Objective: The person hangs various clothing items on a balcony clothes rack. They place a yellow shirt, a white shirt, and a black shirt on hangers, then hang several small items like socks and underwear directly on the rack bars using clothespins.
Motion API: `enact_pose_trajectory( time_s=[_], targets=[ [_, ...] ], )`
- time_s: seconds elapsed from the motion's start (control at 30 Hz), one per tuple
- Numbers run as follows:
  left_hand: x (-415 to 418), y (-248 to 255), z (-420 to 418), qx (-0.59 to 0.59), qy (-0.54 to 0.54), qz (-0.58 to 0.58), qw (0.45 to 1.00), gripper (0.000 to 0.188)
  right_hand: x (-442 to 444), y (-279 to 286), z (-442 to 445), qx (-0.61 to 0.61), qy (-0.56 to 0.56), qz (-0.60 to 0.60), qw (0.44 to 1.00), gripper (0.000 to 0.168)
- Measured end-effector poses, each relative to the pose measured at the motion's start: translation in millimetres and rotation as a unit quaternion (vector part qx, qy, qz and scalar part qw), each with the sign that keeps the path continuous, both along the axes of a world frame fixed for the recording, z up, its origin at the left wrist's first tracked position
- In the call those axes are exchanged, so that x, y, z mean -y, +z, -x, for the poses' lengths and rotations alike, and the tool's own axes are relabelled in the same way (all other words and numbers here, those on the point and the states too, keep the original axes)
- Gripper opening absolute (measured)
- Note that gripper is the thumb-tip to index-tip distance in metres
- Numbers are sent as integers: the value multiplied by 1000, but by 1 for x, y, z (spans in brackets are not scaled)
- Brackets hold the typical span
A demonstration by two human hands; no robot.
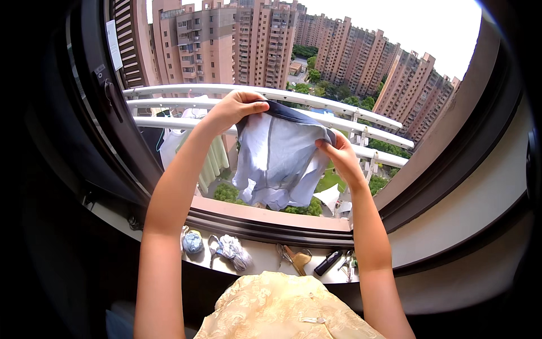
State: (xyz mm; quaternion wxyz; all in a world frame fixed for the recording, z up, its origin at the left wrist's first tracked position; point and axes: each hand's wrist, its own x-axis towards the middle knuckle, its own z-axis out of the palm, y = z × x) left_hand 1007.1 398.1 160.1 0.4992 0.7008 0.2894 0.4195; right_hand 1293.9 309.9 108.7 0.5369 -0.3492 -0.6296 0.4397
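Note:
A light blue cloth garment [283, 156] with a dark navy band hangs spread out over the open window's sill, in front of white drying rails [178, 123]. My left hand [243, 108] pinches the band's upper left end, thumb on the near side. At the lower right end of the band, my right hand [338, 154] grips the cloth between thumb and fingers. The band slants down from left to right, and the loose hem falls below in folds. Part of the rails is hidden behind the cloth.
Pale green cloth [215, 161] and a white top [170, 146] hang outside at left. A dark window sash with a handle [112, 99] stands open. On the inner ledge lie a blue bundle [193, 242], a white-blue bundle [235, 252] and a black cylinder [328, 262]. Outside is a high drop.

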Motion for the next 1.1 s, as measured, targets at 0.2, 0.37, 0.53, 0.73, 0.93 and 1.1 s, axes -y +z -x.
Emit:
enact_pose_trajectory(
  time_s=[0.2, 0.37, 0.53, 0.73, 0.93, 1.1],
  targets=[
    [-6, -86, 13, -225, -183, 161, 943, 23, -22, 37, 11, -88, 68, -45, 993, 21],
    [-27, -115, 33, 106, -89, 247, 959, 26, -41, 24, 1, -131, 44, 6, 990, 17],
    [-29, -83, 20, -111, 48, 111, 986, 18, -65, -17, -37, 187, -40, -1, 982, 20],
    [-46, -87, 29, -110, 95, 4, 989, 17, -68, -60, -36, 300, -17, 79, 950, 42],
    [-57, -140, 16, -358, 82, -86, 926, 16, -86, -151, -48, 284, -13, 116, 952, 39],
    [-60, -217, -7, -439, 34, -83, 894, 23, -107, -263, -56, 305, -127, 223, 917, 42]
  ],
)
